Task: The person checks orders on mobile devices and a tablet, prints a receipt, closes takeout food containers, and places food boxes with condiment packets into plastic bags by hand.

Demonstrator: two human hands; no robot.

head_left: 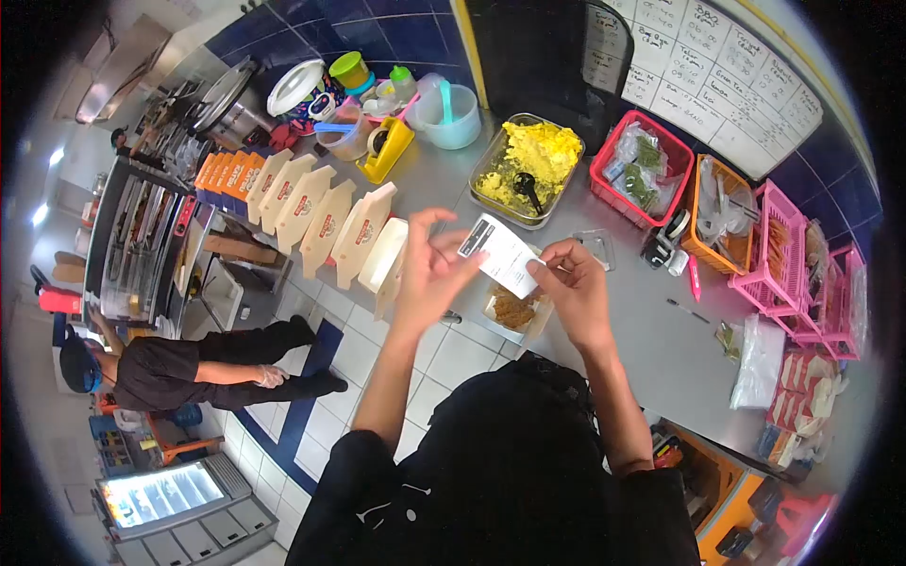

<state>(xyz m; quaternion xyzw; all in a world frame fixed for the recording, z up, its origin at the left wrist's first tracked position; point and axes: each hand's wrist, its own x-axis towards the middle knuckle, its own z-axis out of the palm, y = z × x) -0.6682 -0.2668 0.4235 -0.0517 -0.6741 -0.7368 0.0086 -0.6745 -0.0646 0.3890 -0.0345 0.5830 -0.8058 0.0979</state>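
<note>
A small white printed slip [508,257], with a black block of print at one end, is held up in front of me. My right hand [578,291] pinches its right corner between thumb and fingers. At the slip's left edge is my left hand [436,278], its thumb on the paper and its other fingers curled and raised. Below the slip, on the counter edge, an open takeaway box [543,316] contains brown, crumbly-looking food [512,309]. Its upper part is hidden behind the slip and my right hand.
A glass tray [481,195] of yellow food with a black spoon [527,189] stands behind. Folded boxes [326,222] line up at left; red [604,184], orange [703,236] and pink baskets [769,274] at right. A person [179,373] stands at far left.
</note>
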